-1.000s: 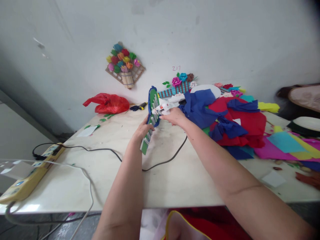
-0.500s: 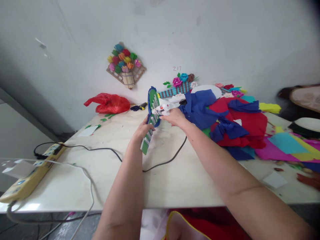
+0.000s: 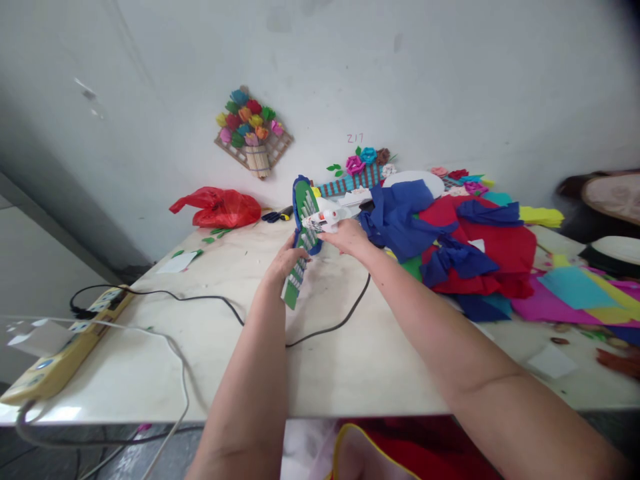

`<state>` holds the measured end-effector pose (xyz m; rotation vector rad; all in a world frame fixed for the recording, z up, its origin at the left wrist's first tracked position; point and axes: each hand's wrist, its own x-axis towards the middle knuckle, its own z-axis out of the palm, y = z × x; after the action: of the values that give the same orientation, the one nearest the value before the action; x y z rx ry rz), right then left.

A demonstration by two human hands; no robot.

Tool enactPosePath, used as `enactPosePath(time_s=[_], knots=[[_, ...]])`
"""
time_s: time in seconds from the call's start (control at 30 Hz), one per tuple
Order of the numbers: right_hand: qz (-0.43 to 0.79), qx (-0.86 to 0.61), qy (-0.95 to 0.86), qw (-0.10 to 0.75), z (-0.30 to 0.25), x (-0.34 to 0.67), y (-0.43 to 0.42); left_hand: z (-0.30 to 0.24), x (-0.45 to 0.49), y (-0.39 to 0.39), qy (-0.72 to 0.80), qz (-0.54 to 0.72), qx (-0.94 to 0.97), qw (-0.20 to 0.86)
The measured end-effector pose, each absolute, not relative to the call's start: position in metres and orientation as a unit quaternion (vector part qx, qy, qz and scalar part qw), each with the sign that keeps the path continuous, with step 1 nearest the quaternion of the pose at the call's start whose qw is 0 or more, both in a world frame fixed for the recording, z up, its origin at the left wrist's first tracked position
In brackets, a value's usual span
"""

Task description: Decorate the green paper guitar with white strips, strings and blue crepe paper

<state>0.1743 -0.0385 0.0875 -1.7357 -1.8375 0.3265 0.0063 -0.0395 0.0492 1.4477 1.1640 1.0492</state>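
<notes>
My left hand (image 3: 291, 257) is closed on a green, guitar-shaped craft piece (image 3: 291, 293) with a blue edge and rows of pale strips across it. The piece stands tilted above the table, its narrow end toward me. In my right hand (image 3: 347, 237) is a white glue gun (image 3: 329, 217), its nozzle pointing left at the strips; whether the tip touches them I cannot tell. A black cord (image 3: 333, 328) curves over the table below my right wrist.
Blue crepe paper (image 3: 403, 217) and red paper (image 3: 510, 260) lie heaped at the right. A red plastic bag (image 3: 220, 207) sits at the back left. A yellow power strip (image 3: 75, 347) with cables lies along the left edge. Paper flowers (image 3: 355, 165) stand against the wall.
The glue gun and the top of the craft piece have shifted very slightly left. Both hands keep their hold.
</notes>
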Motion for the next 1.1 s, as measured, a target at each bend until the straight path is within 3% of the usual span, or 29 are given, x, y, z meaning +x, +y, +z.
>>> enactPosePath(time_s=[0.53, 1.1], knots=[[0.156, -0.660, -0.686, 0.262, 0.0870, 0.1757, -0.0337, 0.0522, 0.0100, -0.0421, 0.482, 0.444, 0.572, 0.493], [0.102, -0.646, -0.694, 0.301, 0.0807, 0.1691, -0.0370, 0.0507, 0.0082, -0.0402, 0.476, 0.445, 0.572, 0.499]])
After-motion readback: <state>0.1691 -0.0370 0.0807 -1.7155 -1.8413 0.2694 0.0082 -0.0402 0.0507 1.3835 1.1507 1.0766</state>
